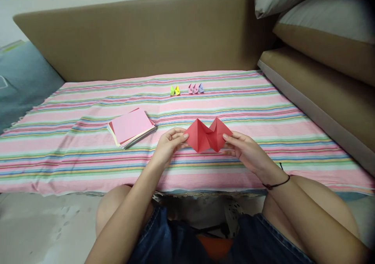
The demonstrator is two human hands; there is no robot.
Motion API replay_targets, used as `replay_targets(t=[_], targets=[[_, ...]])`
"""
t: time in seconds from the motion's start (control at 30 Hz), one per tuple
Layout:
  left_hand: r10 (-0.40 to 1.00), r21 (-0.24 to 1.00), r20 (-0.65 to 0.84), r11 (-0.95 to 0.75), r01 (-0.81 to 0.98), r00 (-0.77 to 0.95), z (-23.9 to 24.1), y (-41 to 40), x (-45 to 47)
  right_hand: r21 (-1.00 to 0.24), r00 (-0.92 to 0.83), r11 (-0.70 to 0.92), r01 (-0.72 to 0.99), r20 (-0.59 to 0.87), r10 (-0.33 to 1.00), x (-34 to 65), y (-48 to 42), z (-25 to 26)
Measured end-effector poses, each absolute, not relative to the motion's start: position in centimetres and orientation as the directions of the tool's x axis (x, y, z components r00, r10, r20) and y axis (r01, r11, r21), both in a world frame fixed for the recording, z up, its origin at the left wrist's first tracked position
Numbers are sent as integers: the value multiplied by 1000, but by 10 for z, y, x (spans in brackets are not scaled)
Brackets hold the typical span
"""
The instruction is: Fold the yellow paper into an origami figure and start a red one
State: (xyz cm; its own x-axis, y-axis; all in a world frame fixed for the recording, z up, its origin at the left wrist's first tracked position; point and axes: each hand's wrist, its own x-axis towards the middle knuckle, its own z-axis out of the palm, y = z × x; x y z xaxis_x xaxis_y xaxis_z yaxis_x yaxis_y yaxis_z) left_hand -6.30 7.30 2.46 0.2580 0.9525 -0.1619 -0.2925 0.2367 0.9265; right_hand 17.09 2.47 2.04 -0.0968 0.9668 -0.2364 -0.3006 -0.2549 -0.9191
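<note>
A red sheet of origami paper [198, 137], creased into two peaks with a dip in the middle, is held up between both hands above the striped cloth. My left hand [170, 146] pinches its left corner, thumb on the near face and fingers behind. On the other side my right hand [244, 148] grips the right corner in the same way, some fingers hidden behind the paper. To the left lies a stack of coloured paper [131, 126], pink on top.
Small yellow-green folded pieces [175, 90] and pink and purple folded pieces [195, 88] stand farther back on the striped cloth [88, 170]. Stacked cushions [322, 88] line the right side. A brown backrest [146, 41] rises behind; a blue-grey cushion [26, 76] sits far left.
</note>
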Motion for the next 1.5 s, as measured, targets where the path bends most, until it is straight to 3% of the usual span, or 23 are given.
replay_targets(t=[0.4,0.7,0.93,1.13,1.5], targets=[[982,948,-116,155,-278,152,33,81,-81,-933,28,-193,-305,-212,977,180,26,26],[931,938,-134,229,-258,339,24,69,-59,-928,-101,-235,-288,-215,971,169,25,23],[874,934,-166,288,-212,456,12,58,-40,-952,-173,-229,-205,-195,965,155,21,21],[911,946,-151,245,-211,384,5,53,-32,-991,-266,-102,-85,-76,961,148,20,18],[888,943,-164,268,-195,430,6,52,-29,-986,-198,76,151,45,979,142,18,17]])
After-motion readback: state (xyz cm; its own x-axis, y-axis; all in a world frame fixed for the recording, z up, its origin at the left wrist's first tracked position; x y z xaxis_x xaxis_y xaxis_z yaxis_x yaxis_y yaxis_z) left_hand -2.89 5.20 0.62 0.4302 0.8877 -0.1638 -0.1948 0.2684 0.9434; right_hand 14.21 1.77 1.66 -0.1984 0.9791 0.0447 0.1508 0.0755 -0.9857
